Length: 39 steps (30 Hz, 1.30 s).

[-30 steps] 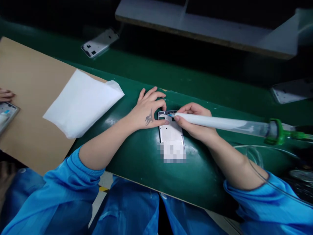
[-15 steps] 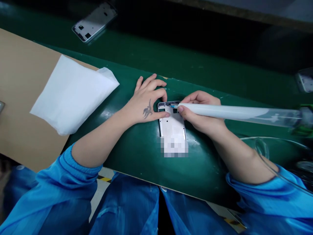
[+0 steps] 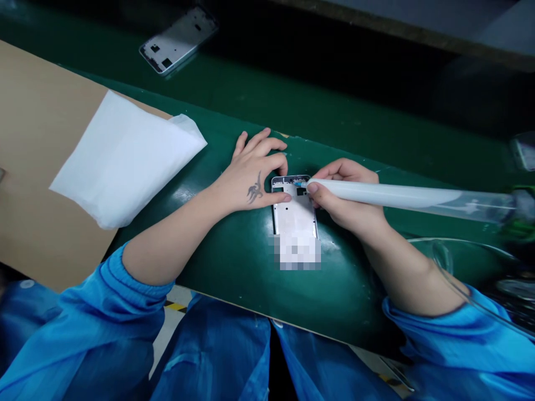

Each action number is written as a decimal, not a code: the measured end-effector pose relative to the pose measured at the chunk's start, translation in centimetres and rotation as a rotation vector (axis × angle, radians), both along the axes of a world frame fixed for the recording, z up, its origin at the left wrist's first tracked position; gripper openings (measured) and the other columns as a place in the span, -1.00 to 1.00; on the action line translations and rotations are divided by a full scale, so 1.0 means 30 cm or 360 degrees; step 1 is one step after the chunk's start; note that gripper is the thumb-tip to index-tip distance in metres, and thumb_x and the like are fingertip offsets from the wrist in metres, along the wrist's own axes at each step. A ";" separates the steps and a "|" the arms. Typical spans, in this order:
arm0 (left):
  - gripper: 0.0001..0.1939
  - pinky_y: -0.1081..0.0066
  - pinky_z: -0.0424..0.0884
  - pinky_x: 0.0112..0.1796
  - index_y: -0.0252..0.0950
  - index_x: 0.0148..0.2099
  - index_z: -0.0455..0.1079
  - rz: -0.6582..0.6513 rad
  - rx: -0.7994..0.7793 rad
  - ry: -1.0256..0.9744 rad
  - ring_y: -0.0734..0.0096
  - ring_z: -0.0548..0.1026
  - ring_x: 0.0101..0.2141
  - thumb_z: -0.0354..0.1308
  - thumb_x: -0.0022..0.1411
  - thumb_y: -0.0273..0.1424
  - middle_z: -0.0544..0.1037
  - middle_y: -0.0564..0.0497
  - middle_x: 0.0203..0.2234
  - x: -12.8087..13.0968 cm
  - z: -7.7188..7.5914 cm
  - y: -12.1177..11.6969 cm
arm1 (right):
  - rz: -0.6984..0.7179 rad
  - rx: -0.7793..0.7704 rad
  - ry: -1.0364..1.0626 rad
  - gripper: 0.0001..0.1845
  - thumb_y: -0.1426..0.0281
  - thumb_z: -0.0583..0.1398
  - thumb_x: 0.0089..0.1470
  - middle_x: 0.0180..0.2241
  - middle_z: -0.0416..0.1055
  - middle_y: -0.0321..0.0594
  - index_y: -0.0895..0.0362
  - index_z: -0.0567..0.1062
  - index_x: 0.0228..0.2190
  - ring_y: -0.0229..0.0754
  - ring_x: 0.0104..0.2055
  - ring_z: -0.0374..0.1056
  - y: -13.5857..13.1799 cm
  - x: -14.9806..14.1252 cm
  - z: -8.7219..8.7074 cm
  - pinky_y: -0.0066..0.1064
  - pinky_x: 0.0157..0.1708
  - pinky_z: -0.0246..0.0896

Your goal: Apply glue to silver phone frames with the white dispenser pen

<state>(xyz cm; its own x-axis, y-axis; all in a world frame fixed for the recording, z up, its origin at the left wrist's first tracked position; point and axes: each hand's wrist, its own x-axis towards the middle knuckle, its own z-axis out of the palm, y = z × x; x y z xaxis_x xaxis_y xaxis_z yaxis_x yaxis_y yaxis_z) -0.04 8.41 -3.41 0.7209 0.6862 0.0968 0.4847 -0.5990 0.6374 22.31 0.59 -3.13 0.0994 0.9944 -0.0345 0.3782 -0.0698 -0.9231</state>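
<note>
A light-coloured phone frame (image 3: 295,220) lies flat on the green table, its lower end blurred out by pixels. My left hand (image 3: 261,178) braces its upper left corner between thumb and curled index finger, the other fingers spread on the table. In my right hand (image 3: 349,195) is a large syringe (image 3: 401,196) filled with white material, held near its front end like a pen. Its blue tip (image 3: 299,184) is at the top part of the phone frame; whether it touches cannot be made out.
A folded white sheet (image 3: 129,159) rests partly on a brown board (image 3: 37,122) at left. Another phone frame (image 3: 179,42) lies on the green surface behind, and part of one (image 3: 525,151) shows at far right. A clear hose (image 3: 443,256) loops by my right forearm.
The phone frame at the back has shifted to the right. The syringe tip has moved slightly right along the top of the near frame. My left hand stays in place on it.
</note>
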 end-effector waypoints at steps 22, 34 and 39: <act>-0.57 -0.36 -0.33 0.36 -0.18 -0.17 0.47 0.0008 0.0010 -0.0034 -0.25 0.00 0.43 0.42 0.08 -0.01 0.38 -0.09 0.21 0.000 -0.007 -0.001 | -0.0048 0.0002 0.0097 -0.63 0.05 0.46 -0.02 -0.51 0.50 -0.23 -0.02 0.48 -0.42 -0.15 -0.58 0.37 0.005 -0.006 -0.017 -0.27 -0.61 0.28; -0.53 -0.35 -0.37 0.36 -0.19 -0.17 0.47 -0.0005 -0.0016 -0.0022 -0.28 -0.02 0.43 0.39 0.10 0.06 0.37 -0.09 0.21 -0.001 0.002 0.001 | -0.0077 0.0027 0.0066 -0.61 0.03 0.46 -0.03 -0.48 0.52 -0.21 -0.01 0.47 -0.41 -0.14 -0.54 0.40 0.004 -0.024 -0.003 -0.28 -0.59 0.29; -0.56 -0.35 -0.36 0.36 -0.18 -0.17 0.47 0.0009 -0.0021 -0.0032 -0.26 -0.01 0.43 0.41 0.09 0.02 0.38 -0.08 0.21 -0.001 0.000 0.002 | -0.0072 0.0023 0.0055 -0.59 0.03 0.46 -0.04 -0.47 0.52 -0.23 0.02 0.48 -0.38 -0.16 -0.52 0.41 0.004 -0.028 0.000 -0.32 -0.58 0.29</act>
<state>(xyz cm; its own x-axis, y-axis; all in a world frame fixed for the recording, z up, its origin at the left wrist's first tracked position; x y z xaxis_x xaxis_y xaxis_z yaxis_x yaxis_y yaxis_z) -0.07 8.48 -3.42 0.7152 0.6914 0.1021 0.4749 -0.5879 0.6548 21.47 0.71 -3.13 0.1435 0.9893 -0.0244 0.3431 -0.0728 -0.9365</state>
